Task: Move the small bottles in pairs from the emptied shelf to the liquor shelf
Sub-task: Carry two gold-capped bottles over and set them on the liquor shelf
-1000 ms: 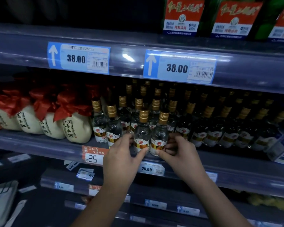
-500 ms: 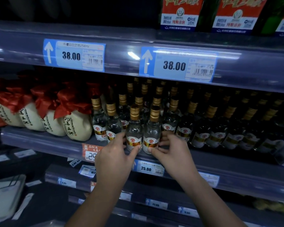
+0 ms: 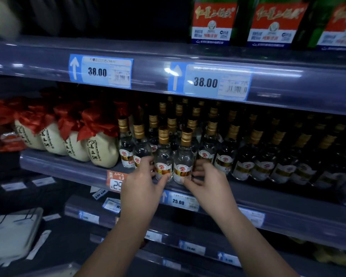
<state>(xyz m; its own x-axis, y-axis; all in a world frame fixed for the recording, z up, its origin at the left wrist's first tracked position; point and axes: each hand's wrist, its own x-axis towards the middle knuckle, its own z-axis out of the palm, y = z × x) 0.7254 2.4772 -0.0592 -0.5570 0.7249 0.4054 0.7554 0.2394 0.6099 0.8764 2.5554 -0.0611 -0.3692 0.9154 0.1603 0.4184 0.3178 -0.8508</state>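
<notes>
Dimly lit grey store shelving [image 3: 28, 56] carries blue price tags [image 3: 100, 71] on glossy rails.

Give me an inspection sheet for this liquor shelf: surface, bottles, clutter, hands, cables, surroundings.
Surface: liquor shelf, packed with stock.
Job's things: left front bottle and right front bottle upright, side by side at the shelf's front, gold caps on.
Clutter: nothing seen.
Grippers: left hand grips left front bottle, right hand grips right front bottle, both low down.
Cables: nothing seen.
Surroundings: ceramic jars with red cloth tops left; small bottles in rows right; 38.00 price tags above; green bottles on top shelf.
</notes>
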